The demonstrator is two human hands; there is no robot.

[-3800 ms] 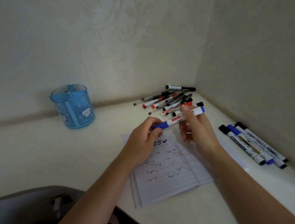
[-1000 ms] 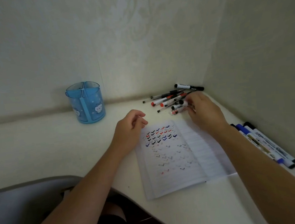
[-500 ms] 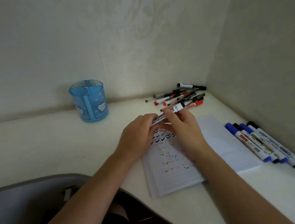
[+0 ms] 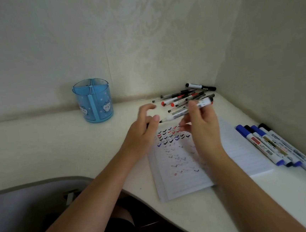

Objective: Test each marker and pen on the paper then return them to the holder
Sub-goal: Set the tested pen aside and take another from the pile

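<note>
My right hand [image 4: 203,128] pinches a white whiteboard marker [image 4: 183,112] above the top of the paper. The marker's black tip is bare and points left at my left hand [image 4: 141,135]. That hand hovers at the paper's upper left corner, thumb bent inward, with a dark piece that looks like the marker's cap [image 4: 147,125] between thumb and fingers. The open lined notebook [image 4: 177,165] carries rows of black, red and blue check marks. The blue pen holder [image 4: 93,100] stands empty at the back left, against the wall.
A pile of pens and markers [image 4: 185,97] lies in the back corner. Several markers [image 4: 273,146] lie side by side right of the notebook, near the right wall. A grey chair back [image 4: 27,210] sits below the desk's curved front edge.
My right hand picked a marker from the pile and brought it over the paper. Both hands held it half a second ago; now the hands are apart and the tip is bare.
</note>
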